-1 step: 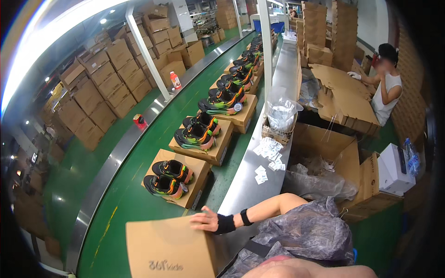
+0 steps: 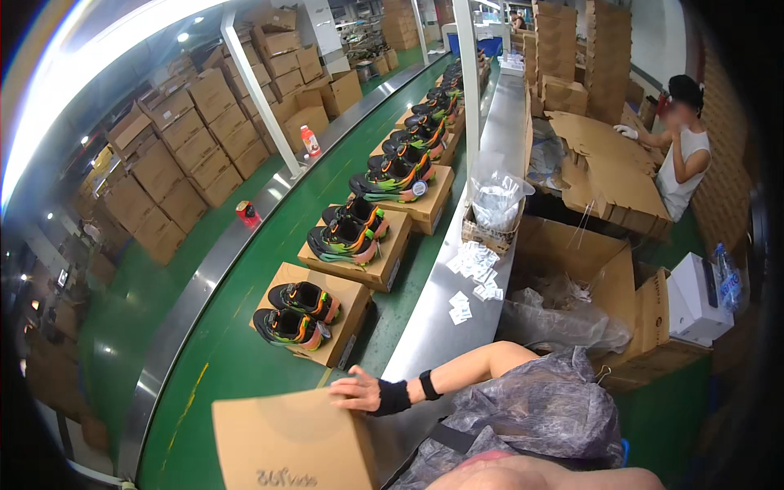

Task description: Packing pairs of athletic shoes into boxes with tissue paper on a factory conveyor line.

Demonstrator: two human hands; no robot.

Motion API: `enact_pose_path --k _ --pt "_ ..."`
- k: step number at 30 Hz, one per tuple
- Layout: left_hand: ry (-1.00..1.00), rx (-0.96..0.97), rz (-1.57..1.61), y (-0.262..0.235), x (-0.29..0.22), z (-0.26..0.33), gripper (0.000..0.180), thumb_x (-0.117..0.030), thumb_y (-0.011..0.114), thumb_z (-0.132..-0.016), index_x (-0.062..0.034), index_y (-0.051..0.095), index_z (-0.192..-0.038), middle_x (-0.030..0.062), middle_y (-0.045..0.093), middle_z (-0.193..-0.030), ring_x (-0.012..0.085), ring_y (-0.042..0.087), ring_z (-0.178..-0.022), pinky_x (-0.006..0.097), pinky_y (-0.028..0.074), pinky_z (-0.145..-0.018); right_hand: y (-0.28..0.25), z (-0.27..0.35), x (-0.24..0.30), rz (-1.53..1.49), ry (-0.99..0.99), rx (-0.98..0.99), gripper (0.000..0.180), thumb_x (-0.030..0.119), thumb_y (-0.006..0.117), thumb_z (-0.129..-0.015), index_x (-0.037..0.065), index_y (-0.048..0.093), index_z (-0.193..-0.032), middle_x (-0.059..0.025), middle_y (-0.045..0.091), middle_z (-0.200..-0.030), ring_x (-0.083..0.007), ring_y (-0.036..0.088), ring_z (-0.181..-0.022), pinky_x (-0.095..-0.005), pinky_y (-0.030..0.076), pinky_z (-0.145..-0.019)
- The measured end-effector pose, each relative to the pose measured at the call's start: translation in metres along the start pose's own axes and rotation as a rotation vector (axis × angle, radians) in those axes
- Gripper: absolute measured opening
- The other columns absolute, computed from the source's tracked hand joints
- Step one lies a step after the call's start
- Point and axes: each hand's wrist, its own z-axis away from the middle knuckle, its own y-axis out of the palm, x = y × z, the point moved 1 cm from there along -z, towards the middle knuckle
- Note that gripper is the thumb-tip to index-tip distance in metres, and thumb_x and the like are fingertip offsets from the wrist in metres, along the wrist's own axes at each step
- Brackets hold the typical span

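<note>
A brown cardboard shoebox (image 2: 286, 433) with dark print on its side fills the lower left, cut off by the bottom edge. My right hand (image 2: 358, 392), with a black wrist wrap and a dark watch band, grips its upper right corner with bent fingers. My left hand is out of view. Just beyond, a pair of black, green and orange sneakers (image 2: 287, 327) rests on a closed shoebox (image 2: 347, 322). Another pair of sneakers (image 2: 347, 233) sits on a shoebox (image 2: 392, 261) behind it, and several more pairs run up the line.
A green conveyor belt (image 2: 216, 359) carries the boxes beside a metal ledge (image 2: 425, 351). White packets (image 2: 474, 261) and a carton with plastic bags (image 2: 494, 204) lie there. An open carton (image 2: 584, 245) stands right; a co-worker (image 2: 686, 163) is behind flat cardboard (image 2: 608, 155).
The shoebox and my right hand have shifted slightly left and down. The sneakers on the belt have stayed in place.
</note>
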Motion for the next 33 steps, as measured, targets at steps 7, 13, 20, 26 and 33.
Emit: enact_pose_path --k 7,13,20,26,33 --pt "0.092 -0.271 0.065 -0.050 -0.004 0.069 0.070 -0.057 0.044 -0.076 -0.0091 0.028 -0.125 0.0106 0.034 -0.126 0.0283 0.033 -0.113 0.042 0.030 -0.093 0.014 0.005 -0.002 -0.251 -0.033 0.164 0.050 0.006 0.052 -0.069 0.011 0.042 -0.118 -0.0171 0.039 -0.124 -0.0301 0.045 -0.105 -0.0391 0.037 -0.082" --pt "0.149 -0.455 0.152 -0.089 0.007 0.125 0.066 -0.057 0.044 -0.076 -0.0096 0.031 -0.121 0.0100 0.037 -0.123 0.0279 0.036 -0.109 0.042 0.032 -0.090 0.007 0.025 -0.063 -0.463 0.493 0.312 0.038 0.021 0.058 -0.073 -0.001 0.053 -0.103 -0.0187 0.054 -0.104 -0.0333 0.050 -0.096 -0.0381 0.040 -0.083" --pt "0.163 -0.509 0.177 -0.084 0.009 0.144 0.062 -0.056 0.044 -0.076 -0.0102 0.035 -0.117 0.0093 0.040 -0.119 0.0273 0.039 -0.105 0.042 0.035 -0.087 -0.012 -0.068 -0.152 0.129 -0.095 -0.110 0.012 0.009 0.059 -0.057 0.008 0.054 -0.068 -0.0077 0.058 -0.079 -0.0234 0.056 -0.075 -0.0348 0.044 -0.062" --pt "0.147 -0.531 0.138 -0.082 0.002 0.152 0.059 -0.056 0.045 -0.076 -0.0107 0.039 -0.113 0.0087 0.042 -0.115 0.0269 0.042 -0.102 0.041 0.037 -0.084 0.065 -0.105 -0.152 0.130 0.233 0.874 0.051 0.054 0.061 -0.055 0.012 0.060 -0.085 -0.0234 0.052 -0.088 -0.0360 0.053 -0.081 -0.0484 0.032 -0.073" --pt "0.217 -0.670 0.188 -0.106 -0.024 0.192 0.056 -0.056 0.045 -0.076 -0.0113 0.043 -0.109 0.0080 0.045 -0.111 0.0264 0.045 -0.097 0.041 0.039 -0.081 0.087 -0.080 -0.152 0.023 0.336 0.857 0.043 0.042 0.071 -0.050 0.021 0.065 -0.087 -0.0103 0.053 -0.099 -0.0304 0.056 -0.084 -0.0436 0.039 -0.072"
